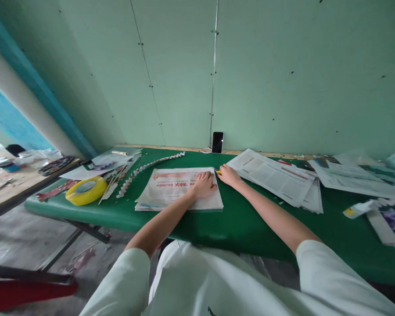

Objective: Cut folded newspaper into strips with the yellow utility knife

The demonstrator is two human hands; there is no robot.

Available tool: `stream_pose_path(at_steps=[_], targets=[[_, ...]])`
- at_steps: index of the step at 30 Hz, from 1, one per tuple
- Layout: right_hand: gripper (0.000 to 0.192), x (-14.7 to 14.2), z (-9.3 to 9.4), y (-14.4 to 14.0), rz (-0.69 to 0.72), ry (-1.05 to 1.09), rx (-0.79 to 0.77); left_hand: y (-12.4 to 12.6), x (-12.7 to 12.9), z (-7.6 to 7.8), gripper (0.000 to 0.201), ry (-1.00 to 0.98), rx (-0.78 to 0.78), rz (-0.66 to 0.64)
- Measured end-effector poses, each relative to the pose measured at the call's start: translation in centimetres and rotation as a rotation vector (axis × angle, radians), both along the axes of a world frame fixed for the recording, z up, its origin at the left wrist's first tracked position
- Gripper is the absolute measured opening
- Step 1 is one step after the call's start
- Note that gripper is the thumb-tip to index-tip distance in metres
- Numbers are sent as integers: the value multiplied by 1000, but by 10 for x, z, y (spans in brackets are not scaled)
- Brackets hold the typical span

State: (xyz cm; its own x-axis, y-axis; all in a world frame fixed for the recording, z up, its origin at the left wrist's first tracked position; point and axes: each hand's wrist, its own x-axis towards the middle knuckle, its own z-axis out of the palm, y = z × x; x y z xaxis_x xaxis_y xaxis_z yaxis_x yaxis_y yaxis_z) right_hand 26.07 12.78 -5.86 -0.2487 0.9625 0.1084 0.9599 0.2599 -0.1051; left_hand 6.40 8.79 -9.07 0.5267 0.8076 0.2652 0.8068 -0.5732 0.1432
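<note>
A stack of newspaper sheets with red print lies flat on the green table. My left hand presses palm-down on the stack's far right corner, fingers spread. Just right of it, my right hand is closed around a small yellow tool, likely a cutter, whose tip touches the paper's right edge. Most of the tool is hidden inside the hand.
A yellow tape roll, thin sticks and a folded paper chain lie to the left. More newspapers spread to the right. A phone leans on the green wall. Paper scraps sit at far right; a wooden bench stands left.
</note>
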Motion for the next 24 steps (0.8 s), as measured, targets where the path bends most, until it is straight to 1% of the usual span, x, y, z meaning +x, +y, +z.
stream_pose_path(at_steps=[6, 8, 11, 13, 15, 17, 19, 21, 24], targets=[[26, -4, 2, -10, -50, 43, 36, -1, -1, 1, 55, -42, -16, -4], [26, -2, 3, -13, -77, 130, 57, -1, -1, 2, 52, -76, -16, -1], [24, 9, 2, -18, -142, 352, 54, 1, -1, 6, 44, -164, 3, 1], [24, 20, 1, -23, -201, 544, -60, 2, -2, 8, 35, -219, 8, 6], [30, 30, -1, -33, -241, 776, -248, 2, -3, 10, 28, -245, 4, 18], [32, 35, -2, -45, -231, 1019, -394, 1, -3, 12, 24, -243, -6, 36], [31, 35, -2, -58, -185, 1213, -468, 0, -2, 12, 22, -235, -15, 49], [30, 30, -1, -67, -137, 1313, -525, -1, -2, 13, 21, -230, -18, 56], [33, 16, 1, -75, -126, 1359, -606, -1, -2, 13, 21, -235, -23, 61]])
